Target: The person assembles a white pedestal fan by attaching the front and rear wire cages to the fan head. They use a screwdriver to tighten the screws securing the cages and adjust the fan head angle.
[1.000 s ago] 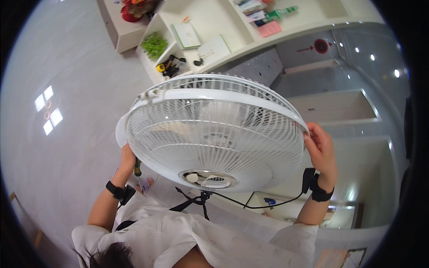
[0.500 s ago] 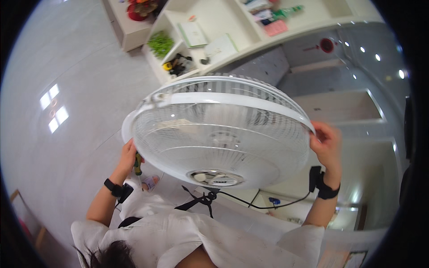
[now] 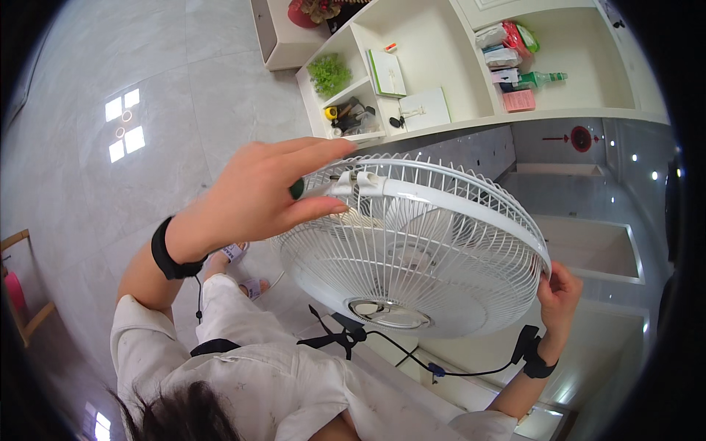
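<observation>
Fan (image 3: 412,253), tilted in front of the person's white shirt (image 3: 257,375) and above the floor (image 3: 162,176). Its silver disc (image 3: 390,314) lies toward the shirt, so the domed front evidently faces the person, and the rim (image 3: 460,206) is presented within reach of both hands. What bears the fan's weight from beneath is hidden.

Right hand (image 3: 557,294): closed on the rim at its right side, fingers bent around the edge. A hold so far out presumably steadies the fan against turning and leaves the opposite side free for the other hand.

Left hand (image 3: 272,187): thumb and forefinger spread, the forefinger stretched past the top of the rim and the thumb lying just below the white clip (image 3: 371,184). The end of a green handle (image 3: 296,189) shows at the palm, apparently gripped by the hidden fingers; tucked there, it leaves the thumb and forefinger free beside the clip. Whether either touches the clip cannot be told.

Beyond the fan stands a white shelf (image 3: 426,40), its compartments separating a plant (image 3: 329,73), a green-edged book (image 3: 386,72) and a green bottle (image 3: 543,79). All lie well apart from the hands.
</observation>
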### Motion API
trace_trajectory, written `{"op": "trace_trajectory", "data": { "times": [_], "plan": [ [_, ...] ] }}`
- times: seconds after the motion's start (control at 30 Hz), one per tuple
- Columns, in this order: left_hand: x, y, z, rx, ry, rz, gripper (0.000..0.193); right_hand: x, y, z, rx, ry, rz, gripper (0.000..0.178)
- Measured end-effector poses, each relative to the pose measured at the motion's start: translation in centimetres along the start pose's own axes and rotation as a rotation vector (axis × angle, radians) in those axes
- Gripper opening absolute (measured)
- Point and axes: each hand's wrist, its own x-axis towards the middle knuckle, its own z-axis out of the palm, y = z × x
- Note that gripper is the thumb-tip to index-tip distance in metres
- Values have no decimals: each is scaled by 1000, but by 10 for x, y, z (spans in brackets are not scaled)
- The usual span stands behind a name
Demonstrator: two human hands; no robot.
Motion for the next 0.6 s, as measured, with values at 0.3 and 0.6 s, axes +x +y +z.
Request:
{"op": "trace_trajectory", "data": {
  "times": [0.3,0.6],
  "plan": [
    [58,5,-11,-20,-314,188,37,-2,2,0,68,-5,35,25],
    [87,18,-10,192,-403,322,26,-4,5,1,107,19,44,23]
  ]
}}
